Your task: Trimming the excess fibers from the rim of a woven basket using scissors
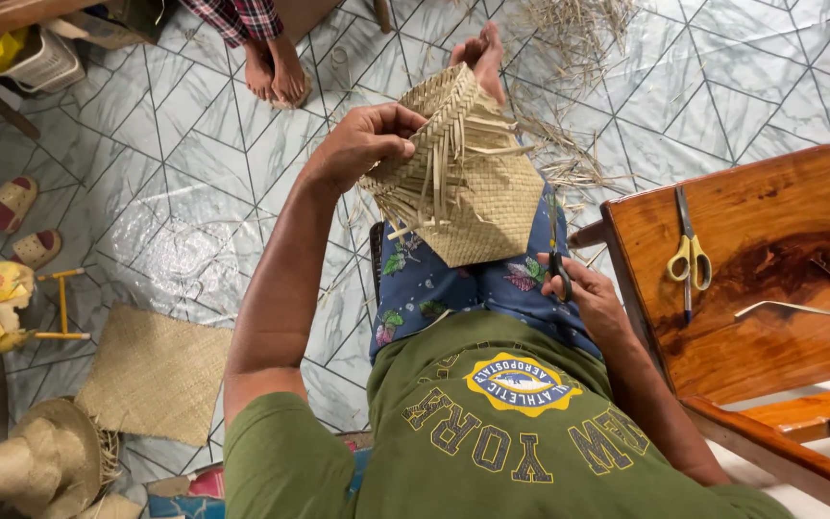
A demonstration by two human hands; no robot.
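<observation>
The left hand [362, 144] gripped the half-woven straw basket [463, 183], which rested on the person's lap. The right hand [583, 293] was closed around dark-handled scissors [556, 252] beside the basket's near right edge.

bystander [266, 43]: cut off at top edge, only feet show | right hand [588, 298]: tool mostly hidden | straw hat [36, 466]: cropped at bottom-left edge

Bright even indoor light, glare on glossy floor tiles [184, 240], soft shadows, wide-angle edge distortion

Left hand [362, 144] clenched (right hand [583, 298] too)
</observation>
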